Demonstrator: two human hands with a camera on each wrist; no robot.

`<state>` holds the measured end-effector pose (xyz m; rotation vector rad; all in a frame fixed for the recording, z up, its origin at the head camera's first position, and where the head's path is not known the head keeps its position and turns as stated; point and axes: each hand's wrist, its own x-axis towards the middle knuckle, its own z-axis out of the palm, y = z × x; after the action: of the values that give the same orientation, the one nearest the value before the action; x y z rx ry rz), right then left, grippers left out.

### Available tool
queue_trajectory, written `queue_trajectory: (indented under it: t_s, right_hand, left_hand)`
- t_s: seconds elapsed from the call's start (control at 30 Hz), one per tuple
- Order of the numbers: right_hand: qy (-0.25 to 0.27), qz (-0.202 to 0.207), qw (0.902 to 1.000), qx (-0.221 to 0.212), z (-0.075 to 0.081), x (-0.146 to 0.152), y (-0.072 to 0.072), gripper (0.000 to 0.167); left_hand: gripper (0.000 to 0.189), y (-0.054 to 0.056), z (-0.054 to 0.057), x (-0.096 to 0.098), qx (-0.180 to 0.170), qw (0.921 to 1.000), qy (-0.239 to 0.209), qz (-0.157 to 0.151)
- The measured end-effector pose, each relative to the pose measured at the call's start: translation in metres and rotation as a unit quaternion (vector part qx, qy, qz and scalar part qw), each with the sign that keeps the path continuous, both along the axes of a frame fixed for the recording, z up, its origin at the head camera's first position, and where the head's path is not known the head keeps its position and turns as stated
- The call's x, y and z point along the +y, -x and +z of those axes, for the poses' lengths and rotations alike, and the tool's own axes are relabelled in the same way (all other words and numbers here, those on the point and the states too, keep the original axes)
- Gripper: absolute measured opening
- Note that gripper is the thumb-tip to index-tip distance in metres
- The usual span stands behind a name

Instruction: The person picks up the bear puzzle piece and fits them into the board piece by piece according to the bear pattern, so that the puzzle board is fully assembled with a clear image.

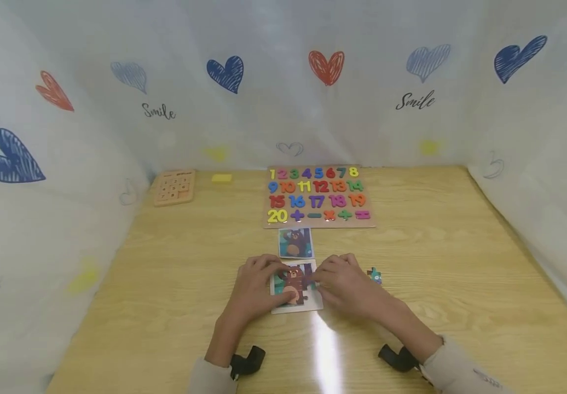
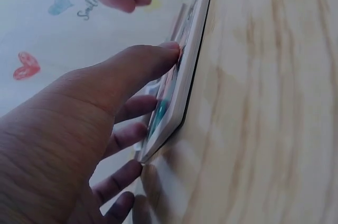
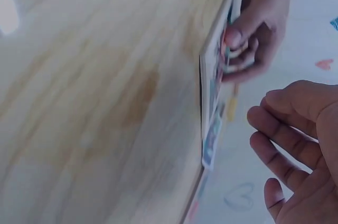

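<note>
A jigsaw puzzle (image 1: 288, 280) with a brown bear lies partly filled in its white-edged tray (image 1: 297, 309), bare at the lower right. My left hand (image 1: 256, 287) rests over its left side; the thumb (image 2: 168, 49) presses on the picture and the fingers spread along the far and left edges. My right hand (image 1: 345, 282) hovers at the tray's right edge, fingers bent loosely with the thumb close to the index finger (image 3: 259, 115). Nothing shows between them. A loose puzzle piece (image 1: 374, 275) in teal lies right of this hand. Behind the tray lies a matching bear picture card (image 1: 295, 243).
Farther back lies a wooden number board (image 1: 319, 197) with coloured numerals and signs. A wooden number slide puzzle (image 1: 174, 187) and a yellow block (image 1: 221, 178) are at the back left. White curtains (image 1: 273, 120) with hearts surround the table (image 1: 175, 306).
</note>
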<state>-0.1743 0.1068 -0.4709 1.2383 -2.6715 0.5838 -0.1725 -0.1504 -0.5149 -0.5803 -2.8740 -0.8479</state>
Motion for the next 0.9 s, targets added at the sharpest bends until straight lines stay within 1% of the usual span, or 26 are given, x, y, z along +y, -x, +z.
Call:
queue_trajectory:
  t_s: [0.13, 0.23, 0.5, 0.77, 0.9]
  right_hand:
    - [0.034, -0.019, 0.9991, 0.016, 0.004, 0.020, 0.004, 0.019]
    - [0.042, -0.031, 0.9982, 0.027, 0.004, 0.035, 0.006, 0.020]
    - [0.029, -0.070, 0.9972, 0.000, -0.001, 0.063, 0.008, 0.023]
    - [0.015, -0.092, 0.9956, 0.011, -0.004, 0.078, 0.010, 0.024]
    - [0.002, -0.103, 0.9946, 0.006, -0.005, 0.084, 0.010, 0.022]
  left_hand:
    - [0.054, -0.002, 0.001, -0.001, -0.006, 0.9999, 0.003, 0.010]
    - [0.053, -0.002, 0.000, -0.001, -0.010, 0.9999, -0.001, 0.010]
    - [0.052, -0.002, 0.000, 0.000, -0.021, 0.9996, -0.011, 0.011]
    - [0.051, -0.003, 0.001, 0.000, -0.025, 0.9996, -0.011, 0.009]
    - [0.052, -0.002, 0.001, 0.000, -0.023, 0.9997, -0.009, 0.008]
